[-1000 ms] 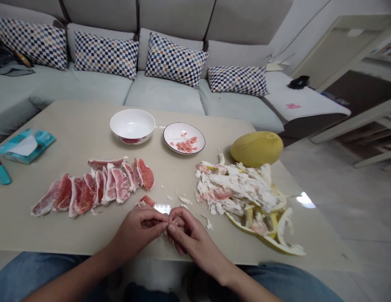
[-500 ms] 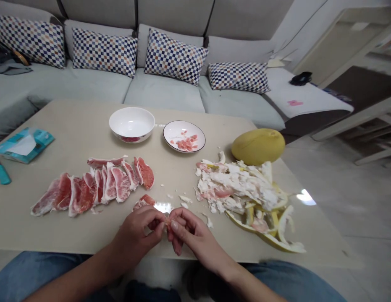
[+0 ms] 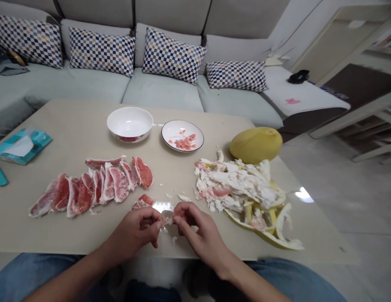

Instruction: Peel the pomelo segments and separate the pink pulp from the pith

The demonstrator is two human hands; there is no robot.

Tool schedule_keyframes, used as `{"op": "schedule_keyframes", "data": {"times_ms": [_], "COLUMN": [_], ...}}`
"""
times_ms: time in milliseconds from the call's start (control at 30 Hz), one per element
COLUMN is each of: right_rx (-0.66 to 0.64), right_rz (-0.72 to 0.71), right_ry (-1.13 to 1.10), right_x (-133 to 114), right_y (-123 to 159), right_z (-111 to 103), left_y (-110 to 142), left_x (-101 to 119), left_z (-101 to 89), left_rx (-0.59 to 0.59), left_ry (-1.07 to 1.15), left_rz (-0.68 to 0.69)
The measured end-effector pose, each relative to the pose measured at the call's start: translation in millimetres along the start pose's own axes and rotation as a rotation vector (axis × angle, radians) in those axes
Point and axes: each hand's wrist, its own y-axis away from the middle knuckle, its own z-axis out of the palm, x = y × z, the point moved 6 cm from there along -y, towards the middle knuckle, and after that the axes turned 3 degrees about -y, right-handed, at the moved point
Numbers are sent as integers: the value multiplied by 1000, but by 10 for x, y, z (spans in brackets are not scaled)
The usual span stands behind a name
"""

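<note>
My left hand (image 3: 137, 230) and my right hand (image 3: 197, 228) meet at the near edge of the beige table (image 3: 72, 126), fingertips pinched together on a small pale piece of pomelo membrane (image 3: 167, 217). A few white scraps lie under them. Just beyond my left hand lies a small pink pomelo piece (image 3: 143, 201). A row of peeled pink pomelo segments (image 3: 91, 186) stretches out to the left. To the right of my right hand sits a heap of white pith and yellow peel (image 3: 245, 193).
A whole yellow pomelo (image 3: 256, 144) lies behind the peel heap. A white bowl (image 3: 130, 123) and a small plate with pink bits (image 3: 182, 135) stand mid-table. A teal tissue pack (image 3: 20, 144) lies at the left edge. A grey sofa with checked cushions (image 3: 171, 56) is behind.
My hands have drawn slightly apart and the pale membrane now stretches between the fingertips. The view has shifted a little; nothing else on the table moved.
</note>
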Motion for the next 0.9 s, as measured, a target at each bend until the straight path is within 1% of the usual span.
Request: {"op": "schedule_keyframes", "data": {"times_ms": [33,100,167,267,333,433,500,567,667,767,900], "right_rx": [-14,-84,-144,-173,-197,-267,-315,-336,-309,-241,-145], "right_rz": [41,118,155,179,233,333,333,268,155,82,32], "right_ry": [-68,-233,-357,-428,-500,-686,-761,-754,-618,-423,-288], "right_x": [5,-3,-41,-74,-39,59,99,105,75,21,-51], "right_y": [-16,-46,-74,-116,-126,-94,-60,-32,-8,-8,-28], "right_z": [-19,-39,-87,-201,-226,-124,-14,72,122,96,20], "left_y": [-8,-26,-45,-68,-83,-100,-104,-101,-90,-82,-85], "left_x": [0,14,41,65,57,31,15,3,-8,-34,-71], "left_z": [-14,-39,-49,-32,7,104,167,205,216,201,173], "left_rx": [8,25,37,54,52,11,-20,-36,-41,-49,-53], "left_ry": [19,52,58,59,86,183,262,322,352,336,342], "left_rz": [-2,5,22,34,28,5,-23,-53,-68,-70,-88]}}
